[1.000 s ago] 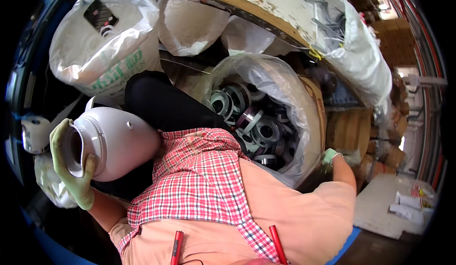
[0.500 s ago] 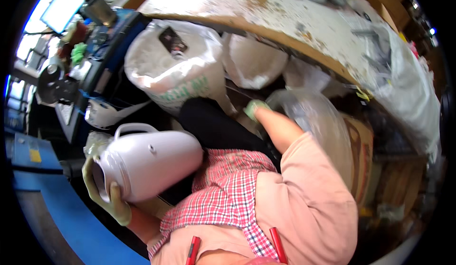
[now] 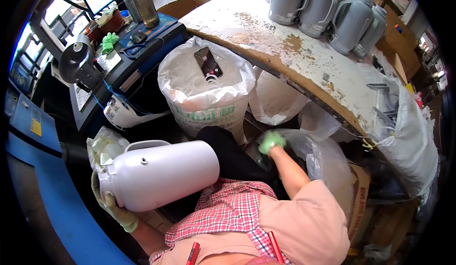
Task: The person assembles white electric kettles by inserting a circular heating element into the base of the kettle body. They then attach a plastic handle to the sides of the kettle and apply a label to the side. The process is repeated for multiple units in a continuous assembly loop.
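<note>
My left hand [image 3: 114, 205], in a pale glove, grips a pale lilac thermos jug body [image 3: 166, 175] at its narrower end. The jug lies on its side over my lap, handle on the far side, with a small round stud on its wall. In a light green glove, my right hand [image 3: 273, 142] is closed at the edge of a clear plastic bag [image 3: 323, 153] to the right of my knee. Its fingers are partly hidden, and what lies inside the bag is hard to make out.
A white woven sack [image 3: 209, 103] stands ahead with a phone [image 3: 208, 63] on top. Several grey thermos jugs [image 3: 320, 8] stand on the worn white table [image 3: 247, 27]. At left are a blue machine [image 3: 52, 179] and a dark bench [image 3: 128, 77]; a cardboard box [image 3: 358, 203] sits at right.
My view has shifted, so sack and table appear lower and further right. My right hand has turned and drawn slightly nearer at the bag. My left hand keeps its hold on the jug.
</note>
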The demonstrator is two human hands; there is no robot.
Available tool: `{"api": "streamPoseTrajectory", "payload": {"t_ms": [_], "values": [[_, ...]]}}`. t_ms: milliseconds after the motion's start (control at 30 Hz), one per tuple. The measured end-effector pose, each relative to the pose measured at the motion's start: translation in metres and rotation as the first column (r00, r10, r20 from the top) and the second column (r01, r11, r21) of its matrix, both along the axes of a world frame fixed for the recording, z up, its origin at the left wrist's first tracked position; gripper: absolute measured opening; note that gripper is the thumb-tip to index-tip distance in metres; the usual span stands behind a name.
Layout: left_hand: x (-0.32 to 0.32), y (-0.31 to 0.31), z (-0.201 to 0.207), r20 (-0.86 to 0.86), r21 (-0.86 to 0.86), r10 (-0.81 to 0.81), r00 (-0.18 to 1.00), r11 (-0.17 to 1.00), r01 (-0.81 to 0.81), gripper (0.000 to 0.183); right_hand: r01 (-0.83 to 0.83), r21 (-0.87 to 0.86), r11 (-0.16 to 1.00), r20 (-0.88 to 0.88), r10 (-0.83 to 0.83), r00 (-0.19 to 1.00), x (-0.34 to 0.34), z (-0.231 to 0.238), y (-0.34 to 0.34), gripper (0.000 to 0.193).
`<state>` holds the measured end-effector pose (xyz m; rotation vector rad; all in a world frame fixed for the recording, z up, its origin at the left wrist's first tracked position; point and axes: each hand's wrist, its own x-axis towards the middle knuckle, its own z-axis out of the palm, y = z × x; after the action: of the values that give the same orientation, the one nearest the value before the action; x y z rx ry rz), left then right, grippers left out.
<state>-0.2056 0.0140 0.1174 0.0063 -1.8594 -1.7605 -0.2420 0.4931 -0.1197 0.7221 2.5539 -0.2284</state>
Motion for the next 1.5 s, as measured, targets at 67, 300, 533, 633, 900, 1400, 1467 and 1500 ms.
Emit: {"api": "streamPoseTrajectory", "payload": {"t_ms": [67,300,533,633,900,1400,1467,1500], "values": [[-0.006,-0.006,-0.003,-0.032,-0.019,-0.024,0.999,1.000,0.023,0.061,-0.130,0.277,0.952,-0.476,0.254,0.842,-0.040,0.094,-0.016,0.089],[-0.011,-0.034,-0.040,-0.089,0.658,0.037,0.995,0.753,0.031,0.049,0.142,0.634,0.760,-0.708,0.496,0.503,-0.125,0.231,0.077,0.102],[0.006,-0.055,-0.100,-0.093,0.343,0.127,0.988,0.935,-0.088,0.036,-0.010,0.564,0.826,-0.654,0.453,0.606,-0.118,0.182,0.155,0.099],[-0.006,-0.052,-0.125,-0.102,-0.062,0.289,0.952,0.953,-0.296,0.029,-0.101,0.581,0.808,-0.604,0.511,0.612,-0.119,0.185,0.180,0.102],[-0.029,-0.010,-0.155,0.077,0.467,-0.063,0.995,0.884,0.019,0.030,-0.299,0.518,0.801,-0.599,0.589,0.542,-0.110,0.207,0.174,0.097],[-0.048,0.035,-0.121,0.061,0.902,-0.313,0.948,0.424,0.082,0.032,-0.751,0.390,0.532,-0.921,0.227,-0.318,-0.020,0.270,-0.045,0.081],[-0.043,0.034,-0.116,0.038,0.936,-0.320,0.947,0.344,0.079,0.032,-0.734,0.467,0.493,-0.882,0.320,-0.346,-0.015,0.272,-0.048,0.087],[-0.038,0.035,-0.108,0.039,0.916,-0.275,0.960,0.394,0.076,0.033,-0.757,0.422,0.499,-0.905,0.278,-0.321,-0.015,0.272,-0.049,0.083]]}}
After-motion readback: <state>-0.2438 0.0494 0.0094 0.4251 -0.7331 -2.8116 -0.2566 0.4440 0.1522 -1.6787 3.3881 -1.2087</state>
